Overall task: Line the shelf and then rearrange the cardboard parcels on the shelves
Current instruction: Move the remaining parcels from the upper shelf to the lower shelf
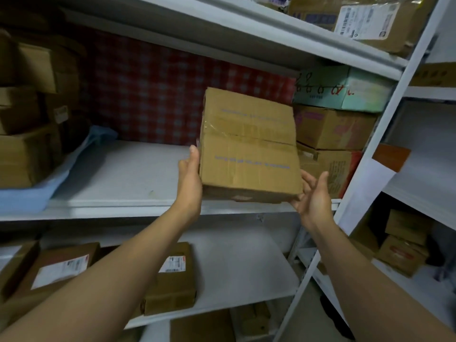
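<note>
I hold a taped brown cardboard parcel [249, 144] up in front of the middle shelf [128, 174], tilted toward me. My left hand [190, 178] grips its left edge with the thumb up along the side. At the lower right corner my right hand [313, 196] cups the parcel with fingers spread. A pale blue liner sheet [49, 183] covers the shelf's left part, under stacked cardboard parcels [27, 134]. The shelf's middle is bare white board.
At the right end of the middle shelf, a stack of boxes [333, 129] has a green box [345, 87] on top. Labelled parcels [172, 277] lie on the lower shelf. More parcels [370, 21] sit on the top shelf. A white upright post [370, 149] separates a neighbouring rack.
</note>
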The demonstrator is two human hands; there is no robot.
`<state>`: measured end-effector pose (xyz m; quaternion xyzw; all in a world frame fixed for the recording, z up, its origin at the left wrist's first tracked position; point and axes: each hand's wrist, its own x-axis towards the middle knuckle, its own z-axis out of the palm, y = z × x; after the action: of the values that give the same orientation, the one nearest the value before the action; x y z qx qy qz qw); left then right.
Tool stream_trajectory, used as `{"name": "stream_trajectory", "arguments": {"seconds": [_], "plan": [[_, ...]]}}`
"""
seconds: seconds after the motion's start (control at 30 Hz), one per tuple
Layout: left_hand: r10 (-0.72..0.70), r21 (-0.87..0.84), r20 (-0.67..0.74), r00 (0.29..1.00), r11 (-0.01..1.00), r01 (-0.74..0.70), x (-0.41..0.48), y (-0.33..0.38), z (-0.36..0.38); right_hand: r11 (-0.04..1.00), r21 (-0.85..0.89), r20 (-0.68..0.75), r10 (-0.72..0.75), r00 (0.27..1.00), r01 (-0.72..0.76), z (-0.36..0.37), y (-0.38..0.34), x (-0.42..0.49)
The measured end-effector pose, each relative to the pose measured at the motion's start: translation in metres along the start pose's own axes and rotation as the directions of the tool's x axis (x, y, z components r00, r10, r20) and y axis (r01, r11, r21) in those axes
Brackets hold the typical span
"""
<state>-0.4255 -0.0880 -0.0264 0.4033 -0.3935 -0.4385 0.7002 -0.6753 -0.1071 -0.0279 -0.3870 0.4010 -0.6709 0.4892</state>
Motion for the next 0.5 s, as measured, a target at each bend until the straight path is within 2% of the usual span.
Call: {"name": "stream_trajectory", "arguments": {"seconds": [0.1,0.2,0.33,0.43,0.5], "plan": [[-0.033,0.124,0.03,0.999,0.992,0.029,-0.019,-0.007,-0.024,0.991,-0.002,0.074,0.13,0.989,-0.131,-0.005,0.019,-0.018],[-0.105,0.221,0.008,0.994,0.97,0.101,-0.05,-0.023,-0.049,0.96,-0.097,0.129,0.276,0.953,-0.265,-0.001,0.047,-0.037],[-0.141,0.28,-0.032,0.989,0.949,0.144,-0.095,-0.062,-0.094,0.893,-0.236,0.105,0.416,0.903,-0.384,-0.002,0.102,-0.066],[-0.281,0.301,-0.053,0.958,0.91,0.284,-0.121,-0.099,-0.139,0.825,-0.304,0.071,0.518,0.853,-0.476,-0.01,0.154,-0.09],[-0.382,0.326,-0.083,0.92,0.862,0.388,-0.135,-0.117,-0.164,0.757,-0.353,0.067,0.607,0.792,-0.55,-0.009,0.181,-0.103]]}}
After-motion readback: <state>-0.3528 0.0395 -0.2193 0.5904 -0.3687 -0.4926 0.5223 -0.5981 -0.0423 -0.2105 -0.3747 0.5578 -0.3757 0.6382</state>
